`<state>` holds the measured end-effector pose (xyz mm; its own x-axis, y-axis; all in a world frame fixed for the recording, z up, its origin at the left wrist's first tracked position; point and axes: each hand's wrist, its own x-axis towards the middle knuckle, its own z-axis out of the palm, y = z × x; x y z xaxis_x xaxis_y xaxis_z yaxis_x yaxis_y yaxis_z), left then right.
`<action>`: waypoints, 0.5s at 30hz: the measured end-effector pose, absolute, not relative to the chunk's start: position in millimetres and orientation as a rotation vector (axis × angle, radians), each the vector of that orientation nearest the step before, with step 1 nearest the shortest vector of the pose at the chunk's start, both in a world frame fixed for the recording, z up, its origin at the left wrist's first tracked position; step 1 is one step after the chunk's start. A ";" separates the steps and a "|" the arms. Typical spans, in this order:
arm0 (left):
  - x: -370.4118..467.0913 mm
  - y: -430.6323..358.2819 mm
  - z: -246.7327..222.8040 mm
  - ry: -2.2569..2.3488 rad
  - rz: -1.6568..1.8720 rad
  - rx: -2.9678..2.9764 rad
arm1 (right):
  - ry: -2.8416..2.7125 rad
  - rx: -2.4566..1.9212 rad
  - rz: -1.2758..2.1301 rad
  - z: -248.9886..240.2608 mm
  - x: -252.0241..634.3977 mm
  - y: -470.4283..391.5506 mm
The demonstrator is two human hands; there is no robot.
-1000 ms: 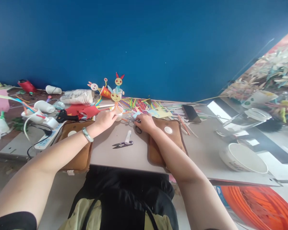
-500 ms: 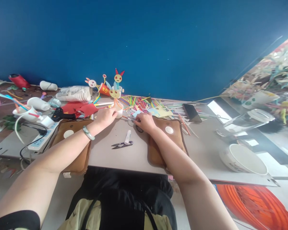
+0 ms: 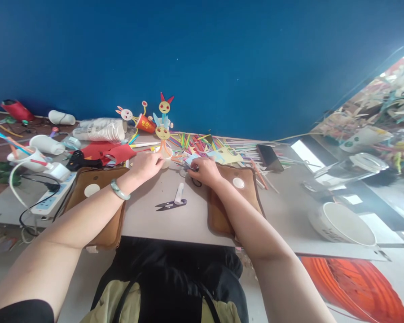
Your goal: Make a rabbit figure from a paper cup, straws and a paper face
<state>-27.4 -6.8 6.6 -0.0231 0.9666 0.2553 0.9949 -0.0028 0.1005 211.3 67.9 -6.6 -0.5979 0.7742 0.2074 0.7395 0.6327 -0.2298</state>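
My left hand (image 3: pixel 147 167) is closed on the rim of a white paper cup (image 3: pixel 167 162). Orange strips rise from this cup to a round yellow paper face (image 3: pixel 162 133). To its right, my right hand (image 3: pixel 206 172) grips a pair of scissors (image 3: pixel 195 181), a dark handle loop showing under the fingers and the thin blades pointing left toward the cup. Nearer my body lie black thread snips (image 3: pixel 170 205) and a small white tube (image 3: pixel 179 194). Behind the cup stands another figure with a yellow face and red ears (image 3: pixel 164 107).
Brown padded cushions (image 3: pixel 237 211) lie under both forearms. Colored paper strips (image 3: pixel 195 146) are heaped along the blue wall, beside a dark phone (image 3: pixel 270 158). At left are stacked paper cups (image 3: pixel 103 131), a glue gun (image 3: pixel 82 160) and a power strip (image 3: pixel 54 197). A white bowl (image 3: pixel 343 224) stands right.
The view has shifted slightly, so things at the left appear further left. My right hand and the scissors have tilted a little; my left hand stays on the cup.
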 end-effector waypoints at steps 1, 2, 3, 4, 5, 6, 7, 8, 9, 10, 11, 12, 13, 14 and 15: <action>-26.7 -5.5 3.4 -2.137 -0.396 -2.105 | -2.574 -1.232 0.166 -4.2 212.9 68.1; -25.9 -4.4 0.8 -2.133 -0.409 -2.096 | -2.580 -1.244 0.161 -1.8 214.6 68.3; -24.9 -3.7 -1.1 -2.124 -0.424 -2.088 | -2.588 -1.256 0.157 0.4 216.1 68.6; -23.9 -3.2 -2.4 -2.111 -0.436 -2.087 | -2.597 -1.268 0.153 2.2 217.6 68.9; -22.8 -3.1 -3.2 -2.095 -0.446 -2.090 | -2.608 -1.276 0.151 3.4 218.7 69.1; -21.7 -3.1 -3.7 -2.080 -0.451 -2.099 | -2.622 -1.279 0.148 4.1 219.6 69.3; -20.6 -3.2 -3.9 -2.067 -0.454 -2.108 | -2.636 -1.278 0.145 4.3 220.2 69.5; -19.7 -3.4 -4.0 -2.059 -0.453 -2.118 | -2.649 -1.274 0.140 3.9 220.5 69.7; -19.0 -3.6 -4.1 -2.058 -0.452 -2.123 | -2.659 -1.268 0.138 3.2 220.5 70.0; -18.4 -3.8 -4.2 -2.062 -0.454 -2.120 | -2.665 -1.260 0.136 2.2 220.4 70.4; -18.0 -4.0 -4.5 -2.068 -0.458 -2.111 | -2.669 -1.252 0.135 1.1 220.3 70.8; -17.9 -4.3 -4.7 -2.074 -0.463 -2.103 | -2.668 -1.244 0.136 0.0 220.1 71.3; -17.8 -4.5 -5.0 -2.077 -0.468 -2.097 | -2.665 -1.237 0.139 -1.0 219.9 71.8; -17.9 -4.8 -5.2 -2.078 -0.472 -2.096 | -2.660 -1.230 0.143 -1.9 219.7 72.3; -18.1 -5.1 -5.4 -2.077 -0.474 -2.100 | -2.656 -1.225 0.147 -2.7 219.6 72.7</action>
